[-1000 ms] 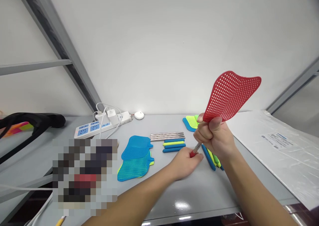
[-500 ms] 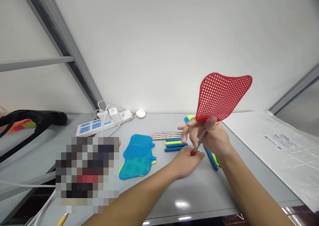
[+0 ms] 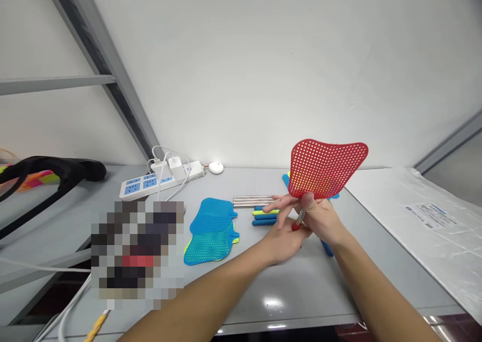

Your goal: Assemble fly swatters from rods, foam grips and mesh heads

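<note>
- From my remote seat I see the left hand [image 3: 284, 242] wrapped around a red grip [image 3: 296, 227], low over the grey worktop [image 3: 248, 292]
- The right hand [image 3: 323, 222] pinches the base of a red swatter head [image 3: 327, 168], thumb in front, some fingers loosely spread; a short stretch of metal rod [image 3: 301, 215] shows between the hands
- So the red head stands raised against the pale wall [image 3: 226, 81], tipped a little, well above the worktop
- My worry is that light pinch: under a twist the head could swivel or slip, and polished metal slides easily; I cannot tell how firmly the rod sits at either end, so a pull might part it
- The red head looks like thin, bendy plastic, a fine grid of holes inside a solid wavy rim
- Just behind the left hand lie smooth rounded handles [image 3: 264, 222], blue and yellow-green, and beyond them shiny slim rods [image 3: 250, 201] side by side
- Leftward, blue mesh heads [image 3: 213, 216] overlap, a yellow-green edge peeping out underneath
- Farther out I have a glossy white power strip [image 3: 145, 184] and, at right, a crinkled plastic-wrapped panel [image 3: 402, 241]
</note>
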Demonstrator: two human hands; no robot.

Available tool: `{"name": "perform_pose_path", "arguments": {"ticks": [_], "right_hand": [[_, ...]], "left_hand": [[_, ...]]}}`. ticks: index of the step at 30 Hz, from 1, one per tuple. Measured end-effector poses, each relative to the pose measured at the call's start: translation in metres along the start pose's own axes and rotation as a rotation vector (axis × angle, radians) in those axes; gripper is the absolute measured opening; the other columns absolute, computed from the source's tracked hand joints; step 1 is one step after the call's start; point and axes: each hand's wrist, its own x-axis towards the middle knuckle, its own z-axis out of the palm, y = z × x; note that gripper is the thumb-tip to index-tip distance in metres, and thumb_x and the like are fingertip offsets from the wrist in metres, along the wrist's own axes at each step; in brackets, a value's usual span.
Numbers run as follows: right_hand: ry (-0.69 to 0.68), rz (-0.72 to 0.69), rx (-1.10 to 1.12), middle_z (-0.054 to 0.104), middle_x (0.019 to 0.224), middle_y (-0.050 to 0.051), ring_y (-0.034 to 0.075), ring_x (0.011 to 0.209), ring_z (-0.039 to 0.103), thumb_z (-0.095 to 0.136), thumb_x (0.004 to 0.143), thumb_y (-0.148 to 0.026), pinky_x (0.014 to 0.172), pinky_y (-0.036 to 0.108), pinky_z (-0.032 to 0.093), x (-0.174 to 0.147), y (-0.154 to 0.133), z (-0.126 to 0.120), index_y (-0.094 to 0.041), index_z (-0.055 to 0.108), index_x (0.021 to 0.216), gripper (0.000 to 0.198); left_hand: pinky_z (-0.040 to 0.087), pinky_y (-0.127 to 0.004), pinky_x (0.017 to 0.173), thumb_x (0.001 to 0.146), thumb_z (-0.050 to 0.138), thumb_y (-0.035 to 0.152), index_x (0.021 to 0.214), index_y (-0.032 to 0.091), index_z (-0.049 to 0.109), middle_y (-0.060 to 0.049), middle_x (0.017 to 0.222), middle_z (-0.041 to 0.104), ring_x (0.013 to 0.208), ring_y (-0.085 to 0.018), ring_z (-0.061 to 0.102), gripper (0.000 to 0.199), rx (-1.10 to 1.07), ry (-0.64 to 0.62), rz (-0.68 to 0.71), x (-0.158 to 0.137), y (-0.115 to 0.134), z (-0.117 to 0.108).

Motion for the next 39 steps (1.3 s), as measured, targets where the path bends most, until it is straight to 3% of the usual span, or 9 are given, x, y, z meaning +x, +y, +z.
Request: {"name": "perform_pose_path", "arguments": {"ticks": [8,15,19,22,25,28,31,34,39], "right_hand": [[0.059,0.064,0.069,0.072,0.08,0.007,0.025,0.09,0.069,0.027,0.095,-0.067,0.093,0.046,0.048,-0.002,0.007,-0.001,-0.022,0.072,0.097,0.063],[0.51,-0.052,-0.009,0.066,0.066,0.003,0.021,0.071,0.065,0.03,0.093,-0.069,0.083,0.04,0.05,0.003,0.015,0.01,-0.021,0.069,0.1,0.061],[0.669,-0.155,0.106,0.06,0.059,0.002,0.018,0.065,0.061,0.029,0.095,-0.067,0.073,0.034,0.049,0.008,0.01,0.008,-0.021,0.066,0.081,0.061],[0.693,-0.132,0.247,0.056,0.06,0.0,0.015,0.061,0.057,0.042,0.095,-0.059,0.068,0.031,0.048,0.009,0.006,-0.001,-0.02,0.061,0.069,0.05],[0.642,-0.115,0.311,0.057,0.066,-0.001,0.015,0.067,0.058,0.054,0.093,-0.05,0.072,0.03,0.049,0.009,0.006,-0.01,-0.021,0.063,0.073,0.037],[0.574,-0.099,0.355,0.058,0.068,0.0,0.015,0.07,0.059,0.055,0.093,-0.05,0.075,0.03,0.049,0.008,0.006,-0.016,-0.021,0.065,0.074,0.036],[0.544,-0.072,0.402,0.056,0.065,0.0,0.015,0.069,0.057,0.055,0.091,-0.054,0.074,0.03,0.048,0.007,0.004,-0.017,-0.022,0.064,0.071,0.039],[0.52,-0.015,0.451,0.053,0.062,-0.001,0.015,0.066,0.055,0.057,0.088,-0.057,0.074,0.03,0.048,0.007,0.002,-0.017,-0.022,0.06,0.065,0.043],[0.484,0.019,0.672,0.049,0.06,-0.005,0.012,0.06,0.052,0.064,0.086,-0.054,0.07,0.028,0.05,0.012,0.005,-0.015,-0.023,0.058,0.07,0.035]], "left_hand": [[0.035,-0.029,0.054,0.086,0.052,0.04,0.063,0.019,0.049,0.001,0.058,0.048,0.058,-0.015,0.048,0.031,-0.011,-0.002,0.004,0.004,-0.011,0.0],[0.026,-0.026,0.051,0.088,0.05,0.035,0.067,0.02,0.043,0.005,0.059,0.036,0.054,-0.01,0.034,0.027,-0.07,-0.028,0.085,0.004,-0.01,0.002],[0.024,-0.026,0.052,0.089,0.053,0.037,0.068,0.021,0.035,0.006,0.063,0.03,0.058,-0.01,0.028,0.032,-0.073,0.035,0.146,0.0,-0.003,0.003],[0.027,-0.025,0.057,0.09,0.055,0.043,0.079,0.022,0.038,0.006,0.069,0.035,0.063,-0.011,0.032,0.029,-0.087,0.118,0.208,-0.005,0.002,0.003],[0.029,-0.025,0.059,0.093,0.052,0.048,0.09,0.023,0.041,0.006,0.071,0.039,0.063,-0.011,0.034,0.028,-0.105,0.249,0.293,-0.008,0.005,0.002],[0.028,-0.026,0.059,0.097,0.044,0.049,0.084,0.021,0.044,0.005,0.069,0.039,0.062,-0.011,0.035,0.031,-0.094,0.298,0.32,-0.008,0.006,0.002],[0.027,-0.025,0.056,0.097,0.039,0.055,0.078,0.02,0.045,0.005,0.066,0.039,0.059,-0.01,0.034,0.04,-0.137,0.247,0.307,-0.008,0.007,0.004],[0.023,-0.023,0.047,0.095,0.036,0.063,0.074,0.02,0.042,0.008,0.056,0.031,0.047,-0.008,0.026,0.048,-0.315,0.134,0.215,-0.009,0.012,0.004],[0.041,-0.024,0.041,0.091,0.031,0.071,0.066,0.022,0.037,0.012,0.043,0.019,0.033,-0.005,0.013,0.055,-0.745,-0.389,-0.107,-0.011,0.023,-0.013]]}}
